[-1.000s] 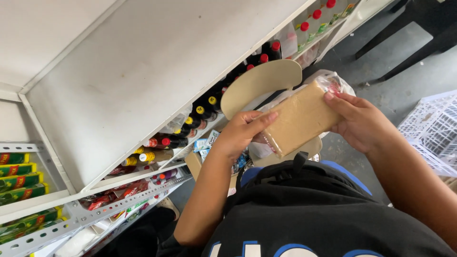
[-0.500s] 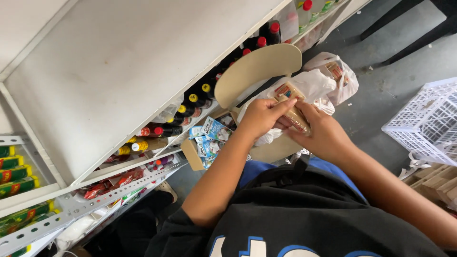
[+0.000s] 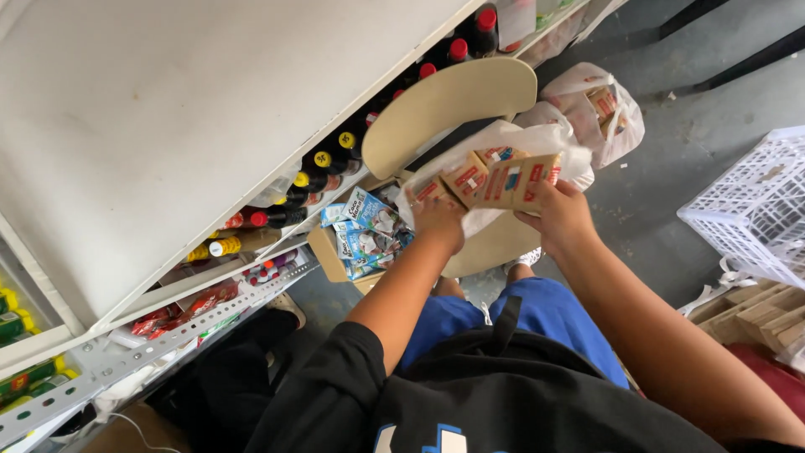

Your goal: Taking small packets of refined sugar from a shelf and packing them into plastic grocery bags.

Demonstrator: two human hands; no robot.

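Right hand [image 3: 560,214] clamps a brown carton [image 3: 520,180] above the white bag [image 3: 537,143]; left hand [image 3: 438,220] grips another carton [image 3: 436,189] inside it, steadying.

Flat tan cartons with red-and-white labels [image 3: 503,180] sit at centre in an open white plastic bag [image 3: 537,138]; more of the same show in a second white bag [image 3: 604,105], farther right. Left of centre, blue-and-white pouches [image 3: 366,231] fill a brown cardboard box [image 3: 323,252]. Red packets [image 3: 180,309] lie on the near-left lower shelf.
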